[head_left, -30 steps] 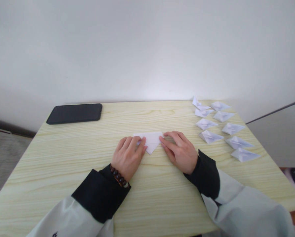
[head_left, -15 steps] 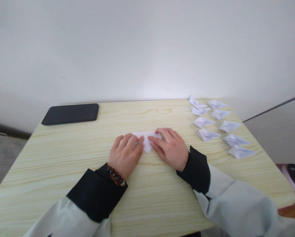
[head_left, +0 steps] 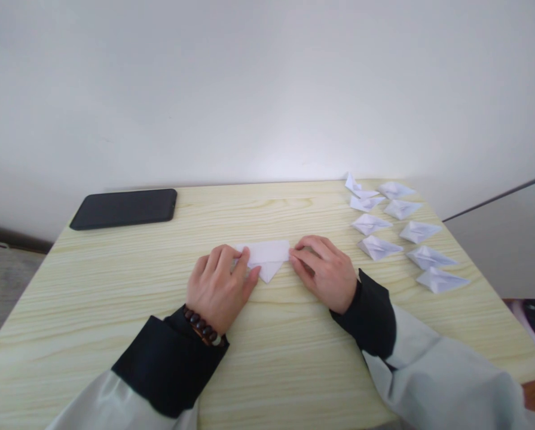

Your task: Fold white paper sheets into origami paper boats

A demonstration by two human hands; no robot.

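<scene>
A folded sheet of white paper (head_left: 267, 252) lies on the table in front of me, a straight band along its far side and a small triangular point toward me. My left hand (head_left: 217, 283) holds its left end, forefinger on top and thumb by the near edge. At the right end, my right hand (head_left: 323, 269) pinches the paper's edge between thumb and fingers. Both ends of the sheet are partly hidden by my fingers.
Several folded white paper boats (head_left: 379, 246) stand in two rows on the right of the table. A black phone (head_left: 124, 208) lies at the back left. The wooden table (head_left: 267, 358) meets a white wall (head_left: 267, 89) behind.
My hands have drawn apart, the right one sliding outward to the paper's right end and the left one slightly left. More of the paper's band now shows between them.
</scene>
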